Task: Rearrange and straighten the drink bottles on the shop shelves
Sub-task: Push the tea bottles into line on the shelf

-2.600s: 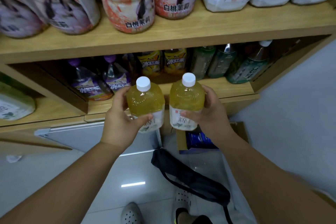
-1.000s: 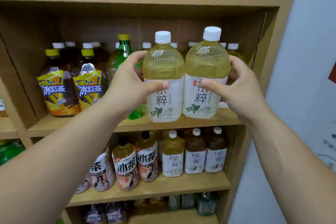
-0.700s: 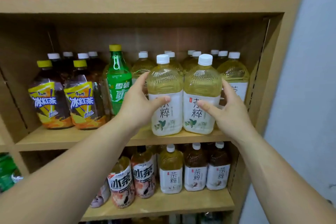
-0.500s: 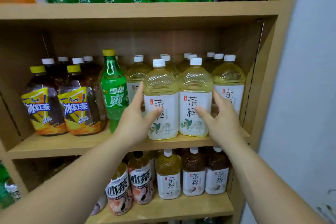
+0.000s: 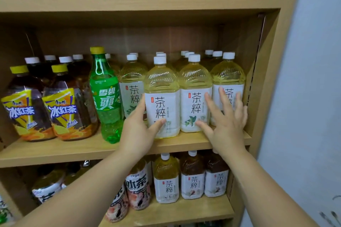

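Left front bottle (image 5: 162,108) and right front bottle (image 5: 194,105), head view: where do they stand? (first onlooker)

Both upright, side by side at the front edge of the middle shelf (image 5: 73,150), ahead of rows of the same pale yellow tea with white caps. A green soda bottle (image 5: 106,97) stands just left of them, then two iced-tea bottles (image 5: 70,108) with yellow caps. (second onlooker)

And the hands? (first onlooker)

Left hand (image 5: 137,132): clasped on the left front bottle, thumb across the lower label, fingers round its left side. Right hand (image 5: 226,127): fingers straight and spread, holding nothing; thumb tip at the right front bottle's lower label, fingers before a third tea bottle (image 5: 228,77) by the shelf's side wall. (second onlooker)
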